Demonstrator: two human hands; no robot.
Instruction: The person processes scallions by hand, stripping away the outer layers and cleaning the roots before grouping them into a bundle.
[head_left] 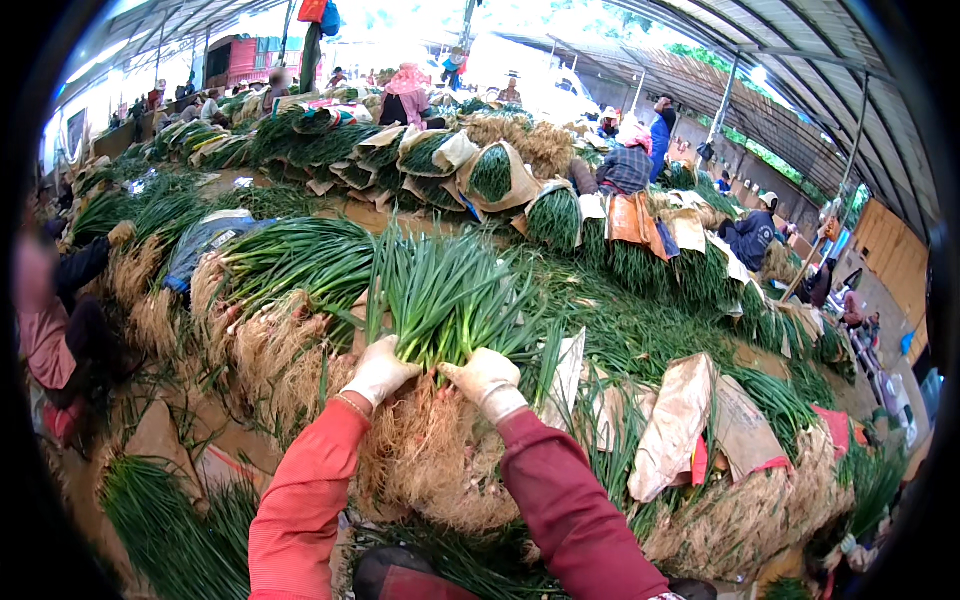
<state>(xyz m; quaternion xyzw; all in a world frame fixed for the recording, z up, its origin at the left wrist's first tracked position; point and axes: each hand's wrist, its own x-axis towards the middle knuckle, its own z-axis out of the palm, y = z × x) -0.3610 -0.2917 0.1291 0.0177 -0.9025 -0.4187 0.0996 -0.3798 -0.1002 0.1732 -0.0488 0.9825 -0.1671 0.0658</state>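
A thick bunch of spring onions (440,295) stands between my hands, green leaves pointing away from me and pale, stringy roots (430,455) hanging toward me. My left hand (382,372), in a white glove, is closed round the left side of the bunch just above the roots. On the other side, my right hand (484,380), gloved the same way, grips the stems with its thumb toward the middle. Fingers of both hands are partly buried in the leaves. Just left of the bunch lies a row of more spring onions (300,262) with their roots facing me.
Brown paper sacks (672,430) lie over spring onions at the right. Loose leaves (640,320) cover the ground ahead. Wrapped bundles (492,175) are stacked beyond. A co-worker's gloved hand (122,233) shows at far left. More leaves (175,525) lie at lower left.
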